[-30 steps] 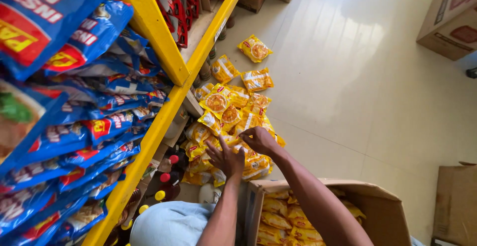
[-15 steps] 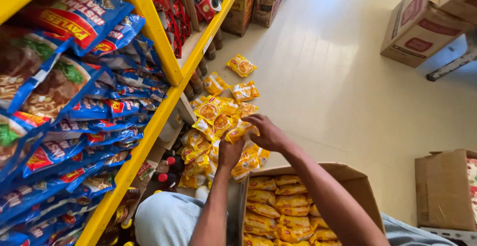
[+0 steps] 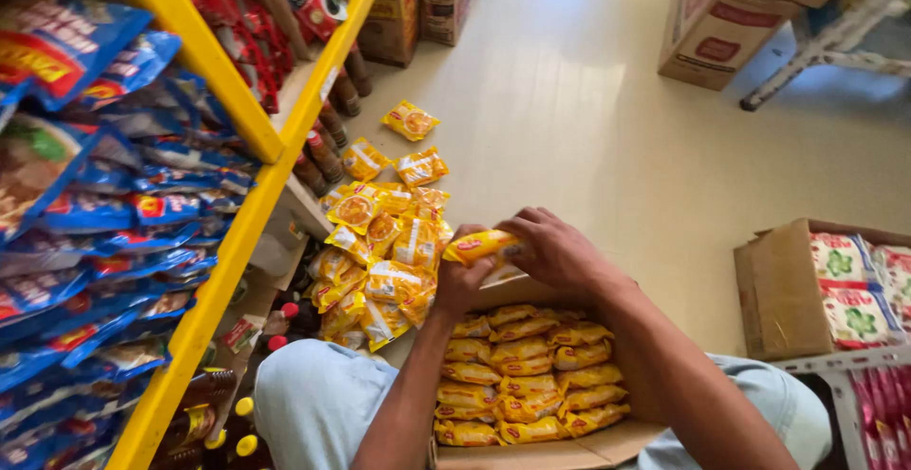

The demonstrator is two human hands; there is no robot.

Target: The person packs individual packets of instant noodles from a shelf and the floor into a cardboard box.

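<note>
Shop aisle, pale tiled floor [image 3: 607, 147]. Both hands grip one yellow plastic snack packet [image 3: 479, 244] above the open cardboard box [image 3: 531, 456]: left hand [image 3: 462, 285] clasped under one end, right hand [image 3: 558, 250] closed over the other, apparently to steady it. Loose yellow packets [image 3: 380, 242] heaped beside the yellow metal shelf [image 3: 228, 242].

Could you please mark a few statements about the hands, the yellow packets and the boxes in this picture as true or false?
1. Both the left hand and the right hand grip one yellow packet. True.
2. The open cardboard box between the person's knees is empty. False: it holds rows of yellow packets.
3. A pile of yellow packets lies on the floor beside the yellow shelf. True.
4. The packets on the upper shelf at left are green. False: the shelf packets are mostly blue.
5. A second open box stands at the right. True.
</note>
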